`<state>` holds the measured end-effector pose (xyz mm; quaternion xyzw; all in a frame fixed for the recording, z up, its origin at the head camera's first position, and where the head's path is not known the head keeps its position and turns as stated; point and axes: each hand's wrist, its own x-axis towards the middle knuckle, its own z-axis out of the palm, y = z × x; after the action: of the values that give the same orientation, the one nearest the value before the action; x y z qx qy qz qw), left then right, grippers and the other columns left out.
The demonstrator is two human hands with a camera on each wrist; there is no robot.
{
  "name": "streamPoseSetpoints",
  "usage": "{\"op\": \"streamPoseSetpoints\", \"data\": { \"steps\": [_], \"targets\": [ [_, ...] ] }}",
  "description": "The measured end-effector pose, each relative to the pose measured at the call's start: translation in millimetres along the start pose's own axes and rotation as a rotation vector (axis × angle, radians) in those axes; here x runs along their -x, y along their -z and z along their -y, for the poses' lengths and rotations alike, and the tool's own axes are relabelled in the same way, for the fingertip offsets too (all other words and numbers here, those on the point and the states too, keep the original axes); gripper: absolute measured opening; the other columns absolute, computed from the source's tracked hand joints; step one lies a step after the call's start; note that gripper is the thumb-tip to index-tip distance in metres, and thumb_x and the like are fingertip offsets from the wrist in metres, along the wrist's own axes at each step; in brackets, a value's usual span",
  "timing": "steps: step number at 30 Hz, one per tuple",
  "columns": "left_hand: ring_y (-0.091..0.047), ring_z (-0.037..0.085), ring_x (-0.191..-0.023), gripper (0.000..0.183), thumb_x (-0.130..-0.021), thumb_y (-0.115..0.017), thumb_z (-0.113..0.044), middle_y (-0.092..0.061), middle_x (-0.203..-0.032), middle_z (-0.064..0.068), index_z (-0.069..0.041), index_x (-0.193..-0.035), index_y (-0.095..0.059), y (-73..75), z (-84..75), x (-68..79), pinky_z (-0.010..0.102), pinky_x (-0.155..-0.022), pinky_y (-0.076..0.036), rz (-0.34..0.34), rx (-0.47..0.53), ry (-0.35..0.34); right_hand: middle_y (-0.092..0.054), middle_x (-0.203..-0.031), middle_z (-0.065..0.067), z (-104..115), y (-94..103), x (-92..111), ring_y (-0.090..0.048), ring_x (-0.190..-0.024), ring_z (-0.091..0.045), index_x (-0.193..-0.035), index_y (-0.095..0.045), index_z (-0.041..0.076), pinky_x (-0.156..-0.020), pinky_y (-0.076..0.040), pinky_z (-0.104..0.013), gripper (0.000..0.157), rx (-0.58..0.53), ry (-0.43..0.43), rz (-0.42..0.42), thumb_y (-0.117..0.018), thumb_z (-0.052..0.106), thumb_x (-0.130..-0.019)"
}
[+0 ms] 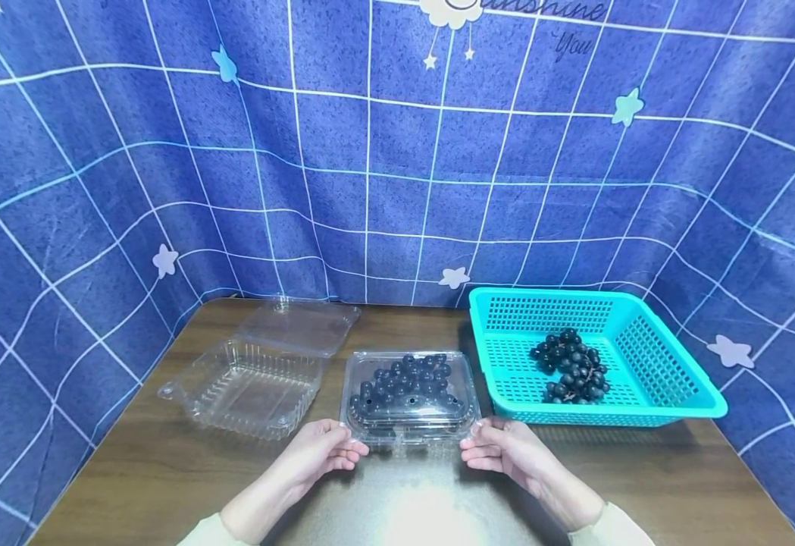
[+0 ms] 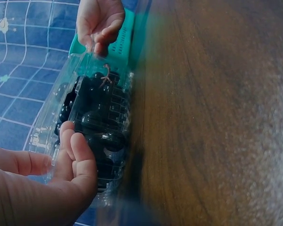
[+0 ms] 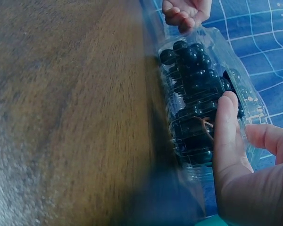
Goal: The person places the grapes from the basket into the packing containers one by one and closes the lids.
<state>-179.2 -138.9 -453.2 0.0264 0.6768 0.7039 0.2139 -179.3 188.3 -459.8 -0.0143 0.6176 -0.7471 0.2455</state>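
Box [image 1: 407,435], lid down over dark grapes [image 1: 407,379], sits at lower centre; left hand [image 1: 320,453] and right hand [image 1: 509,453] pinch its near corners. Open tub [image 1: 254,390] lower left; basket [image 1: 670,368] lower right.

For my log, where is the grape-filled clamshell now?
In the head view, the grape-filled clamshell sits centrally, near corners held by the left hand and right hand, between the open clamshell (left) and turquoise basket (right).
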Motion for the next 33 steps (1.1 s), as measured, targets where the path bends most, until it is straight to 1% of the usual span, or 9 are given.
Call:
{"op": "streamPoseSetpoints", "data": {
  "steps": [9, 17, 22, 27, 33],
  "targets": [
    [-0.06, 0.011, -0.072, 0.017, -0.089, -0.043, -0.006, -0.069, -0.083, 0.008, 0.008, -0.099, -0.045, -0.1, 0.6, 0.3, 0.02, -0.067, -0.055, -0.009, -0.005, -0.008, -0.069, -0.088, -0.011, -0.5, 0.1, -0.2, -0.069, -0.08, -0.018, -0.104, -0.047, -0.003, -0.082, -0.058, -0.034, 0.022, -0.001, 0.006, -0.004, -0.055, 0.012, -0.092],
    [-0.059, 0.01, -0.07, 0.015, -0.087, -0.043, -0.001, -0.068, -0.082, 0.009, 0.008, -0.098, -0.045, -0.5, 1.3, -1.1, 0.019, -0.065, -0.054, -0.023, -0.008, -0.017, -0.07, -0.087, -0.011, -0.6, -0.1, -1.3, -0.069, -0.077, -0.017, -0.101, -0.048, -0.002, -0.079, -0.059, -0.032, 0.018, 0.008, 0.012, -0.009, -0.056, 0.011, -0.09],
    [-0.059, 0.011, -0.071, 0.016, -0.087, -0.042, -0.001, -0.068, -0.082, 0.009, 0.009, -0.099, -0.045, -0.4, 1.4, -1.6, 0.019, -0.066, -0.054, -0.019, -0.011, -0.018, -0.07, -0.086, -0.011, -0.8, -0.9, -1.7, -0.069, -0.076, -0.017, -0.1, -0.048, -0.002, -0.079, -0.059, -0.032, 0.017, 0.001, 0.013, -0.009, -0.055, 0.01, -0.091],
    [-0.06, 0.011, -0.071, 0.016, -0.087, -0.042, -0.001, -0.068, -0.082, 0.009, 0.009, -0.099, -0.045, -1.2, 1.1, -0.9, 0.019, -0.066, -0.054, -0.03, -0.012, -0.019, -0.07, -0.087, -0.011, -1.2, -0.9, -1.4, -0.069, -0.077, -0.018, -0.102, -0.047, -0.003, -0.079, -0.059, -0.033, 0.019, 0.0, 0.008, -0.005, -0.055, 0.011, -0.091],
    [-0.059, 0.01, -0.07, 0.017, -0.085, -0.043, -0.002, -0.069, -0.082, 0.009, 0.009, -0.099, -0.045, -1.9, 1.0, -0.7, 0.018, -0.065, -0.054, -0.038, -0.012, -0.019, -0.069, -0.091, -0.012, 0.2, -1.6, 0.5, -0.069, -0.079, -0.019, -0.106, -0.046, -0.004, -0.081, -0.058, -0.034, 0.024, 0.033, -0.003, -0.02, -0.055, 0.014, -0.092]
  ]
}}
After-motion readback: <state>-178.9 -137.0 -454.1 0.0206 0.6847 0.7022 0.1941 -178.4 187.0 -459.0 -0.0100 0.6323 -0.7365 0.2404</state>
